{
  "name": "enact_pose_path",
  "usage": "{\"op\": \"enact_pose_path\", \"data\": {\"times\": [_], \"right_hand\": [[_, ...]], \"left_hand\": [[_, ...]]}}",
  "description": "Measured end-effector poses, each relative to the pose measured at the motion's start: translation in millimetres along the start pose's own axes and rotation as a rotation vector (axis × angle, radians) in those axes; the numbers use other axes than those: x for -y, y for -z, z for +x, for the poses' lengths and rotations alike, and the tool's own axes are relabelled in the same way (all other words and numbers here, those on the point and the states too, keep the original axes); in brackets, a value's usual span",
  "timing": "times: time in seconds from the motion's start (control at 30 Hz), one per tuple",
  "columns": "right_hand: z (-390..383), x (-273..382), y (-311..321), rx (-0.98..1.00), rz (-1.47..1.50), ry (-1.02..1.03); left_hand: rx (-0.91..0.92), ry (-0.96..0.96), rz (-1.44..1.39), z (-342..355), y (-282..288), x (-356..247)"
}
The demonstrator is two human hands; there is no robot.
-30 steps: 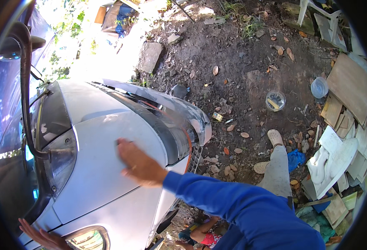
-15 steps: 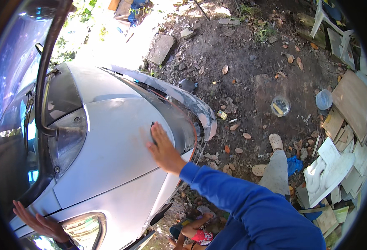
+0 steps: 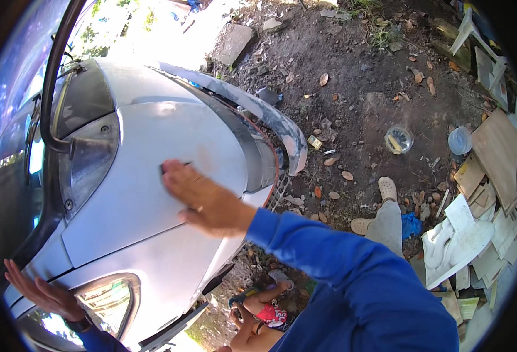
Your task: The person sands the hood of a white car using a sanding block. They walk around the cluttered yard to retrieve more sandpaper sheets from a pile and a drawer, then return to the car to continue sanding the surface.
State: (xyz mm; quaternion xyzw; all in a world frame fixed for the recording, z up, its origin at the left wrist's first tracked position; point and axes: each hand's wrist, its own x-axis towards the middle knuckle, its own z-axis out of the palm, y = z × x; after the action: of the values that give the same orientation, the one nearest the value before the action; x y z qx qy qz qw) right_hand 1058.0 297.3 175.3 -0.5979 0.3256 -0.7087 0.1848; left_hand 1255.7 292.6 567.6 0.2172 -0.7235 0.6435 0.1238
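Observation:
My right hand lies on the pale grey front panel of a vehicle, in the middle of the picture. Its fingers press down on a dark flat pad, of which only the edges show at the fingertips. Whether that is sandpaper or a block, I cannot tell. Faint reddish-brown patches mark the panel beyond the hand. At the lower left, my left hand has its fingers spread, beside the windshield's lower corner and just above a side window. A dark band circles the left wrist.
A black mirror arm curves up at the left. The patchy bumper juts out beyond the panel. On the leaf-strewn dirt stand a clear tub and a bluish cup. Boards pile up at right. Another person sits low, near the bottom.
My right hand has slid left across the panel with the dark pad under its fingers. The vehicle sits slightly higher in the picture. My left hand stays spread near the windshield corner.

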Motion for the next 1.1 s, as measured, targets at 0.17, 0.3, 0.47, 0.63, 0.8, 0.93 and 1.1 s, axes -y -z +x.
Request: {"op": "enact_pose_path", "data": {"times": [0.17, 0.3, 0.47, 0.63, 0.8, 0.93, 1.1], "right_hand": [[-21, -46, -18, -0.246, 0.031, -0.278], [11, 24, -26, -0.146, -0.011, -0.126], [-26, -62, -8, -0.294, 0.105, -0.496], [1, -15, -17, -0.337, 0.161, -0.575], [-13, 33, -61, -0.377, -0.158, -0.452], [-16, -56, -14, -0.336, -0.036, -0.835], [-24, 30, -57, -0.280, 0.016, -0.455]], "left_hand": [[-0.023, -0.001, -0.014, 4, -3, -3], [-0.006, -0.008, -0.002, -3, 2, 3], [-0.023, 0.002, -0.036, 10, 3, -9], [0.005, 0.047, -0.036, 6, 7, -14], [0.010, 0.018, -0.021, -1, 7, 0], [-0.020, 0.037, -0.046, 9, 5, -15], [-0.018, 0.016, -0.001, -1, 5, -1]]}}
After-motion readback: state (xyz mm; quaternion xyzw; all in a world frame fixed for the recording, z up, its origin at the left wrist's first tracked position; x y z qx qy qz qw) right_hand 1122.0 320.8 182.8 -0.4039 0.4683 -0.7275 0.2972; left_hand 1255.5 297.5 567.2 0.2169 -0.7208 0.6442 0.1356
